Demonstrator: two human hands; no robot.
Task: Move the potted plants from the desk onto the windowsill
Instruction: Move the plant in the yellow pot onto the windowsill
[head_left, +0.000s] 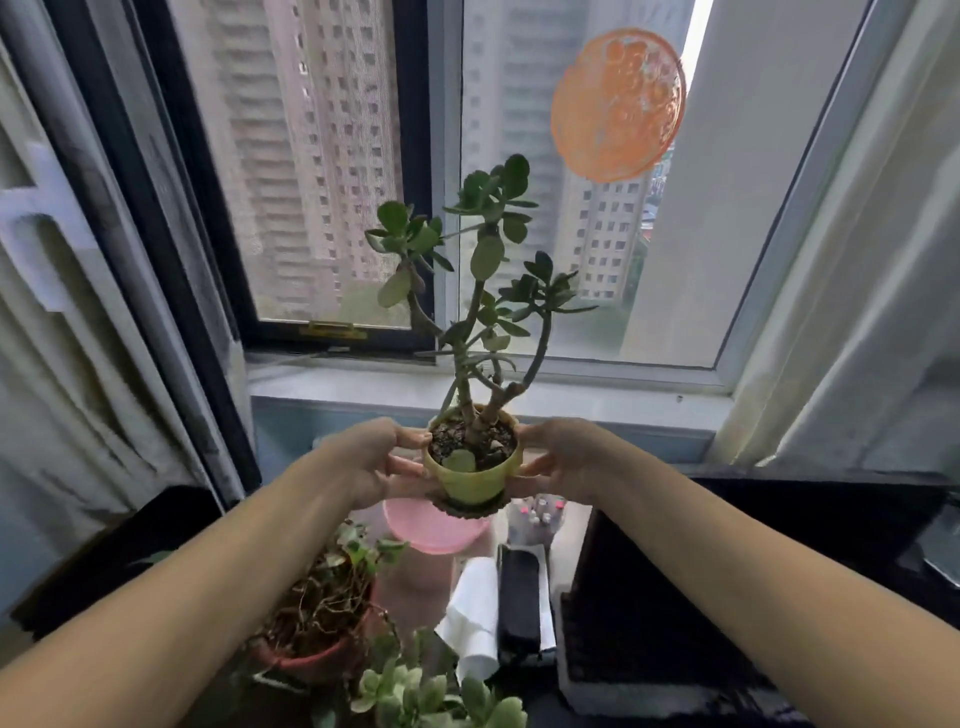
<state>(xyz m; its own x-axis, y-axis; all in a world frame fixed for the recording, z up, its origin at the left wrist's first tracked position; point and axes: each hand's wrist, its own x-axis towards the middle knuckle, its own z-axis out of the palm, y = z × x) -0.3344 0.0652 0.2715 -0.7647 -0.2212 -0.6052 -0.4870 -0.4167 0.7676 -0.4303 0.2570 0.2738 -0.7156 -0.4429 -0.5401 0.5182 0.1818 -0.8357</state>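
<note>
A jade plant in a yellow-green pot (471, 480) with a dark saucer under it is held in the air above the desk, just in front of the windowsill (597, 402). My left hand (376, 460) grips the pot's left side and my right hand (563, 457) grips its right side. Below on the desk stand a red pot with a dry trailing plant (324, 608) and a pale green succulent (415, 693) at the bottom edge.
A pink round lid (434, 530), a white cloth (475, 618), a black oblong object (519, 603) and a dark laptop-like slab (649, 613) lie on the desk. Curtains (857, 312) hang at both sides of the window. An orange paper decoration (618, 104) sticks on the glass.
</note>
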